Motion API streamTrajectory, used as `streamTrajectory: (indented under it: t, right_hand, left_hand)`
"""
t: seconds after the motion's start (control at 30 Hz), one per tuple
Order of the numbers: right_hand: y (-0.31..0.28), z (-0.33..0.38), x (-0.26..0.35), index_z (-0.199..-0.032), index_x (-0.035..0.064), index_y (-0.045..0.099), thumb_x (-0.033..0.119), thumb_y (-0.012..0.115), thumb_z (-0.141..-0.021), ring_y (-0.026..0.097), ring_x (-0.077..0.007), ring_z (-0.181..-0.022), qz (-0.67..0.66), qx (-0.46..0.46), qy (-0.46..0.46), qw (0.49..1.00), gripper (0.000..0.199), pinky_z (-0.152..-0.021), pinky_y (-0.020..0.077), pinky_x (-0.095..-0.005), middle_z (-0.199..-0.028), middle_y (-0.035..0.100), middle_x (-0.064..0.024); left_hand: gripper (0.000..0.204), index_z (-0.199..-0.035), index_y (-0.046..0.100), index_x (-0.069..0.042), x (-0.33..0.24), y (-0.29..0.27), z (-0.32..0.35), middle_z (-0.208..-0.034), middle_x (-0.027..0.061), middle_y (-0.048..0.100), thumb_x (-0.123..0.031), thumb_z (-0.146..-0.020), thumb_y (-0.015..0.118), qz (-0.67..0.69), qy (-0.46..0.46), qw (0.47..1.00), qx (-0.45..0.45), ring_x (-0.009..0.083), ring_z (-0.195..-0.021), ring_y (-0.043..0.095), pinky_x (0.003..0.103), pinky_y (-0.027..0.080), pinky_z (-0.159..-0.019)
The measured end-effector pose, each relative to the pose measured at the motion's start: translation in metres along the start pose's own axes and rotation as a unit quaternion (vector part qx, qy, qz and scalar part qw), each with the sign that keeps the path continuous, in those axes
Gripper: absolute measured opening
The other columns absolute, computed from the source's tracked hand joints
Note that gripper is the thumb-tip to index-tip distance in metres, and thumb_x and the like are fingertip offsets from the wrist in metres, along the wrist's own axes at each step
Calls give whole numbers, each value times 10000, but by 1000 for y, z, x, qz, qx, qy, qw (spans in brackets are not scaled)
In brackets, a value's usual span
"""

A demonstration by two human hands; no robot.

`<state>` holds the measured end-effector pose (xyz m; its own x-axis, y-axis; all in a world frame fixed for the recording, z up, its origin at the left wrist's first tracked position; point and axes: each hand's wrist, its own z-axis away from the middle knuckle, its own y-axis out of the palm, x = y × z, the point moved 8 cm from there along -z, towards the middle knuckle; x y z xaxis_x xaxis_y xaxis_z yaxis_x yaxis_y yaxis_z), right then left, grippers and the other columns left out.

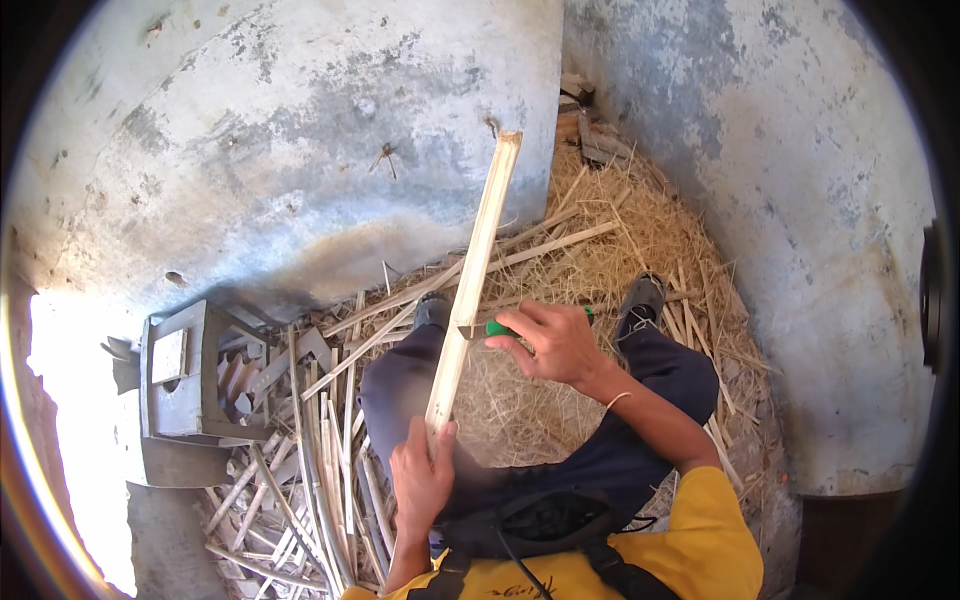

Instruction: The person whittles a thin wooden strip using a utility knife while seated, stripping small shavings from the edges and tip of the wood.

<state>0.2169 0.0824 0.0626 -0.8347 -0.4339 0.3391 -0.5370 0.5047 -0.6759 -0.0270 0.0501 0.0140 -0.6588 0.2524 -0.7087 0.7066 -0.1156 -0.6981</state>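
My left hand [420,478] is closed around the near end of a long, pale split-wood strip [483,245], possibly bamboo. The strip slants up and away from me, and its far end has a darker, rough tip. In my right hand [552,342] is a knife [497,328] with a green handle, gripped by closed fingers. Its short metal blade lies against the strip about midway along. Part of the handle is covered by my fingers, with a green end showing beyond them.
Many loose strips [330,465] lie heaped at lower left, beside a grey wooden box [180,385] with a round hole. Curly shavings [600,215] cover the floor around my feet. Worn walls [300,120] rise ahead and on the right [800,200]. Bright light enters at far left.
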Motion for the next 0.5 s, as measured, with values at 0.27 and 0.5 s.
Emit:
streamTrajectory:
  t: [0.27,0.5]
  right_hand:
    - [-112,-8,-151,-1087,46,783,438,588,-1126,523,-113,-535,34,-167,258,951,440,-497,402,-333,-664,622,-9]
    - [-12,10,-31,-1074,38,746,349,739,-1042,703,-199,-673,-182,-8,83,980,312,-592,546,-346,-871,741,-75]
  left_hand:
    - [420,-864,529,-2,42,-14,29,-651,268,590,-322,-1080,693,10,-102,993,67,522,-617,610,541,440,-553]
    - [358,-888,537,-1,1,-13,8,-694,262,611,-258,-1065,714,32,-26,999,22,528,-664,618,529,444,-560]
